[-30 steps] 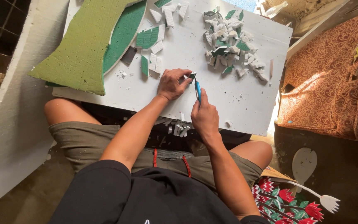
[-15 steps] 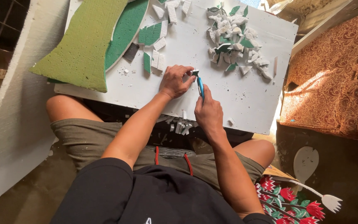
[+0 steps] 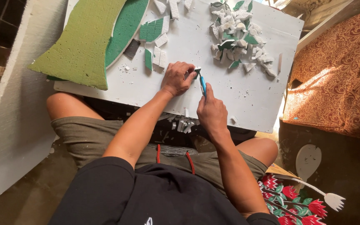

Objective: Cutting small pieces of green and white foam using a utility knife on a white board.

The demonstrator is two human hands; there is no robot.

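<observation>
White foam board [image 3: 246, 96] served as the work surface, resting across the seated person's lap. Far left on it lay a large light-green foam slab [image 3: 80, 46], partly over a darker green curved piece [image 3: 126, 25]; just beside those, small green-and-white offcuts [image 3: 153, 31].

Left hand [image 3: 178, 78] was clenched on a small foam piece [image 3: 197, 71], pressing it to the board. Right hand [image 3: 211, 111] gripped a blue-handled craft knife [image 3: 203, 84], blade end touching the piece, right beside the left fingertips [image 3: 192, 75].

Risks, as judgement:
- Blade sat almost against the holding fingers; a slip through soft foam could have nicked them.
- Piece was tiny, mostly hidden under the hand; poor hold could have let it twist and spoil the cut.
- Board only sat on the thighs; hard pressure near the edge could have tipped it and sent the scrap heap [image 3: 238, 33], upper right, sliding.
- Loose white scraps [image 3: 182, 124] already lay below the near edge.
</observation>
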